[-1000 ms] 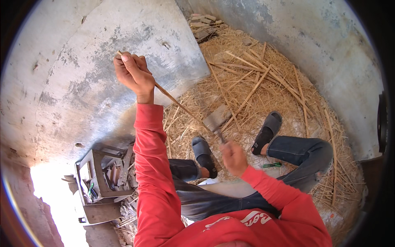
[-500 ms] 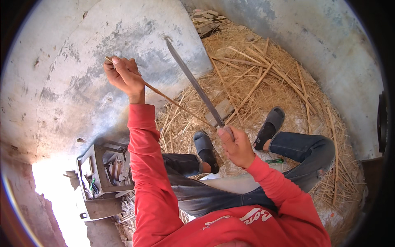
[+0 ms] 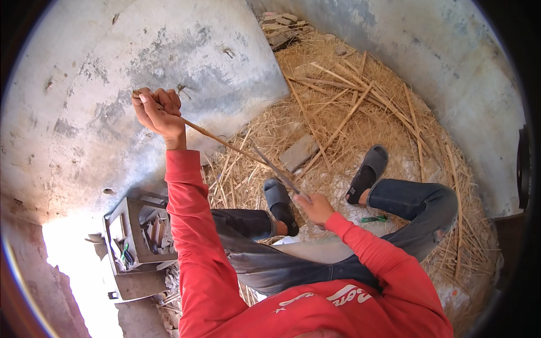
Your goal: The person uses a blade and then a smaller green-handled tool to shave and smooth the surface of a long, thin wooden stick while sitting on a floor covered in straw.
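Observation:
My left hand (image 3: 159, 112) is raised at the left, its fingers closed round one end of a thin wooden strip (image 3: 220, 138). From that fist the strip slants down to the right, toward my feet. Lower down, my right hand (image 3: 315, 208) is closed on the handle of a long-bladed knife (image 3: 277, 170). The blade points up and to the left, and in the picture it lies close to the strip's lower end. Whether the two touch I cannot tell. The handle is mostly hidden by my fingers.
Shavings and loose strips (image 3: 360, 107) cover the floor around my sandalled feet (image 3: 280, 204). A brick (image 3: 299, 152) lies in front of them. A green-handled tool (image 3: 374, 218) is between my legs. At left stands a stool-like frame (image 3: 132, 236) holding scraps. Plastered walls (image 3: 186, 50) surround me.
The knife has swung down from pointing high toward the wall, and its blade now looks foreshortened. My left hand has shifted slightly left and down with the strip. My right hand is a little lower.

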### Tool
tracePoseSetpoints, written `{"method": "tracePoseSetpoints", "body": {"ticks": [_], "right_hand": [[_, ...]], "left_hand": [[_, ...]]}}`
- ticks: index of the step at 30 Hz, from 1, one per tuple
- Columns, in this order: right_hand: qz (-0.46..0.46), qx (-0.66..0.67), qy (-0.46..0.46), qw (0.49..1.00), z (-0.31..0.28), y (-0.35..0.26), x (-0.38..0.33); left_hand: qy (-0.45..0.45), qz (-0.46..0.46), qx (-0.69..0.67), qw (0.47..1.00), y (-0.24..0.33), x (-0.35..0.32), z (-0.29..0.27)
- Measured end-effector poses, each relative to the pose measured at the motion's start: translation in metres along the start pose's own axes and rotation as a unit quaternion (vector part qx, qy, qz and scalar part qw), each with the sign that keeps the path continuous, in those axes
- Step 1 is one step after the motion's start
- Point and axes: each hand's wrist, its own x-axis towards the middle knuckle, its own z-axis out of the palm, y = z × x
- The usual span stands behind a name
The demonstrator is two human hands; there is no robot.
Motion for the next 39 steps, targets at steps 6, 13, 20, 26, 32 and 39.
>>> {"method": "tracePoseSetpoints", "body": {"ticks": [6,13,20,26,32,39], "right_hand": [[-0.127,0.039,-0.019,0.991,0.017,-0.088,0.001],[-0.076,-0.116,0.049,0.989,0.031,0.093,0.014],[-0.052,-0.092,0.094,0.99,-0.032,0.006,0.031],[-0.111,0.311,0.099,0.939,-0.035,-0.14,-0.001],[-0.08,0.023,0.054,0.995,0.001,-0.01,-0.015],[0.148,0.181,0.068,0.97,-0.05,-0.016,-0.016]], "left_hand": [[-0.005,0.0,0.006,1.0,0.001,-0.003,0.001],[-0.009,-0.036,0.017,0.999,0.008,-0.006,-0.005],[0.016,-0.075,0.018,0.997,0.003,-0.007,-0.004],[-0.027,-0.232,-0.13,0.964,-0.003,0.002,0.0],[0.026,-0.226,-0.094,0.969,-0.006,-0.005,0.028],[0.028,-0.218,-0.108,0.969,-0.008,-0.006,0.023]]}}
